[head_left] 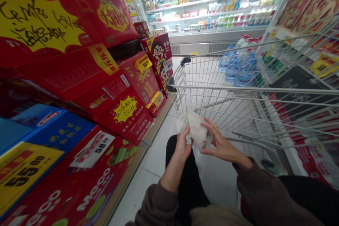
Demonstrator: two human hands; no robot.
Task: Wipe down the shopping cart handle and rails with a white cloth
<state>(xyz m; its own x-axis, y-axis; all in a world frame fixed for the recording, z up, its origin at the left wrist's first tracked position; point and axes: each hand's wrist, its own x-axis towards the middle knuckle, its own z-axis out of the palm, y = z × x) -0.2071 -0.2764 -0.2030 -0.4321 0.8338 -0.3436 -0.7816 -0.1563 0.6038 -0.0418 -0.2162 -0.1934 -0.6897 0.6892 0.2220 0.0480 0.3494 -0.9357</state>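
Observation:
A crumpled off-white cloth (197, 129) is bunched up in front of me, above my bent knees and beside the lower front of the shopping cart (219, 88). My left hand (183, 143) grips its left part, with the thumb on top and the other fingers mostly underneath. At the cloth's right side is my right hand (218, 143), its thumb and fingers curved around that edge with the fingertips on the fabric. The underside of the cloth is hidden.
Stacked red drink cartons (113, 106) with price signs line the left side, above a low ledge (143, 146). Shrink-wrapped water bottles (239, 65) stand on the floor beyond the cart. A lit refrigerated shelf (212, 10) spans the back, and more boxed goods (293, 81) are stacked at right.

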